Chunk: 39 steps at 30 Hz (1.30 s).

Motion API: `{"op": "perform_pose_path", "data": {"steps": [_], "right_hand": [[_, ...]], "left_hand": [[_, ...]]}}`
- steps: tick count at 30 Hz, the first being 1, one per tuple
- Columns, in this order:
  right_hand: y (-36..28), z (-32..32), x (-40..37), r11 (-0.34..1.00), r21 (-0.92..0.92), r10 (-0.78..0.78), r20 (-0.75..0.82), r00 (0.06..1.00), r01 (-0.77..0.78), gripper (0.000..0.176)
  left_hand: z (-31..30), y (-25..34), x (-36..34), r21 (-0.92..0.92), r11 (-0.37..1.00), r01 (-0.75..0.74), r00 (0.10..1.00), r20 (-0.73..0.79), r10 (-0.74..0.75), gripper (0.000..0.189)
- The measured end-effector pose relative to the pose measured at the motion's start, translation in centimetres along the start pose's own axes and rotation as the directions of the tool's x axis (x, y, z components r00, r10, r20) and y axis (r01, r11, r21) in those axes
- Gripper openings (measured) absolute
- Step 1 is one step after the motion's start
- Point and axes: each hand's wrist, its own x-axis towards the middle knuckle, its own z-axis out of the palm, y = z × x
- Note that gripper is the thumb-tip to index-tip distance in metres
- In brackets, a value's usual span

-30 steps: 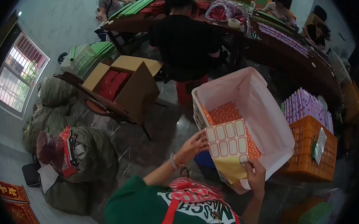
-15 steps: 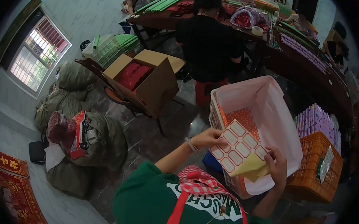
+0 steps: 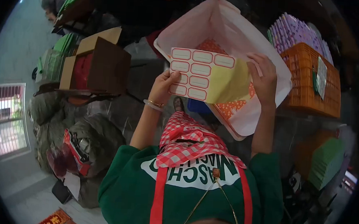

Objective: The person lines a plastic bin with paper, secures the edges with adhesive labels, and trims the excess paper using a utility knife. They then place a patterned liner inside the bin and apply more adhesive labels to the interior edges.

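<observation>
A sheet of red-bordered sticker labels (image 3: 190, 73) is held out in front of my body, its right part bare yellow backing paper (image 3: 230, 82). My left hand (image 3: 164, 86) pinches the sheet's left edge, thumb on top. At the right end, my right hand (image 3: 264, 78) has its fingers and thumb closed on the edge of the yellow part. Beneath the sheet stands a large pale plastic bin (image 3: 230, 20), with orange patterned material (image 3: 231, 109) inside, partly covered by the sheet and my hands.
An orange crate (image 3: 312, 83) with purple patterned rolls (image 3: 297, 35) stands right of the bin. To the left are an open cardboard box (image 3: 108, 64) on a chair and large dark sacks (image 3: 100, 136). Green folded stacks (image 3: 326, 162) sit at the lower right.
My view has tilted down and turned. The label sheet is now held straighter and more level, with more of its yellow backing showing. Both hands still hold it.
</observation>
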Motion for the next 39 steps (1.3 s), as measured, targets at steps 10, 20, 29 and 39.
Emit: {"op": "perform_pose_path", "data": {"steps": [10,20,29,39], "right_hand": [[-6.9,3.1,-10.5,0.538,0.167,0.822,0.110,0.558,-0.826,0.030],[-9.4,2.6,-15.3,0.195,0.873,0.961,-0.079,0.265,-0.448,0.049],[-6.6,0.1,-17.2,0.440,0.572,0.800,0.101,0.591,-0.692,0.075],[-9.2,3.9,-14.8,0.746,0.123,0.628,-0.455,0.631,-0.654,0.025]], "left_hand": [[5.3,-2.8,3.1,-0.160,0.983,0.089,0.968,0.248,-0.047,0.011],[2.2,-6.4,2.8,0.106,0.817,0.566,0.488,0.756,-0.436,0.067],[8.0,-4.6,6.6,0.495,0.741,0.453,0.553,0.496,-0.669,0.018],[9.2,-6.7,3.6,0.420,0.803,0.423,0.704,0.406,-0.583,0.025]]}}
